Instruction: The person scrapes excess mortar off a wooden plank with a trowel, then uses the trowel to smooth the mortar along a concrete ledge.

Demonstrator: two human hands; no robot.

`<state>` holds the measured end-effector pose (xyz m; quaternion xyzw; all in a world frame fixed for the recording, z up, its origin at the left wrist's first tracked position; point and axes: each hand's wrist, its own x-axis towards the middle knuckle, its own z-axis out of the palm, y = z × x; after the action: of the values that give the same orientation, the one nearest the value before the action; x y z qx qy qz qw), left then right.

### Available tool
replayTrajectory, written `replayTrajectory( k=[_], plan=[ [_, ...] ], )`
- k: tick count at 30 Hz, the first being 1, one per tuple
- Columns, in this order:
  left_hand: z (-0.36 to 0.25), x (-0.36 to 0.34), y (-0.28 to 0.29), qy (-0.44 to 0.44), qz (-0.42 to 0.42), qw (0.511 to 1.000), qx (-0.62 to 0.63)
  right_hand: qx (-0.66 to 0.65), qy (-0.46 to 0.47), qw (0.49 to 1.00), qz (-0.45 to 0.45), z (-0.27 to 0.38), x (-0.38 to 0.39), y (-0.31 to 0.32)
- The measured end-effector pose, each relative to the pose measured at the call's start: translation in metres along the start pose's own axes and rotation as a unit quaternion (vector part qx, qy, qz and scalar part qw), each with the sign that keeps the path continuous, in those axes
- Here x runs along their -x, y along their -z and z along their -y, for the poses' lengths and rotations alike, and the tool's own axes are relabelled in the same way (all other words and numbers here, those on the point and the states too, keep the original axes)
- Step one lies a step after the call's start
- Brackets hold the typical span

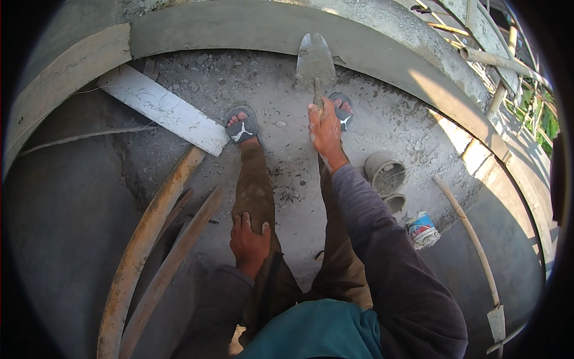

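Note:
My right hand [326, 131] is closed round the handle of a grey, cement-smeared trowel [315, 60], its blade pointing away from me in front of the smooth curved concrete band [239, 30]. My left hand [248, 242] rests open, fingers a little spread, on my brown-trousered left leg [254, 185] near the knee. My two feet, in dark slide sandals [242, 128], stand apart on the dusty, gritty grey ground [287, 167].
A white board [161, 107] and long wooden poles [146, 239] lie at left. Right of my legs are a round grey bucket [385, 173], a smaller container [394, 203], a crumpled printed pack [423, 230] and a thin pole [466, 227]. Bamboo scaffolding [496, 60] stands top right.

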<state>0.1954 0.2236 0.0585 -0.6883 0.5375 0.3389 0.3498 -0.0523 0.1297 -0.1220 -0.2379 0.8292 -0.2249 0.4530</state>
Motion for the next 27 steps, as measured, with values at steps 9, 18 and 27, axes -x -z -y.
replayTrajectory(
  k=[9,18,27],
  plan=[
    [-0.002,0.001,0.000,0.000,0.007,1.000,0.008,0.054,0.067,0.989,-0.117,-0.056,0.002,0.014],
    [-0.001,0.001,0.000,-0.002,0.004,1.000,0.009,0.052,0.038,0.997,-0.031,0.008,-0.009,-0.013],
    [-0.002,0.000,-0.001,-0.002,0.012,1.000,0.005,0.026,0.100,0.995,-0.004,0.068,-0.030,-0.048]
  ],
)
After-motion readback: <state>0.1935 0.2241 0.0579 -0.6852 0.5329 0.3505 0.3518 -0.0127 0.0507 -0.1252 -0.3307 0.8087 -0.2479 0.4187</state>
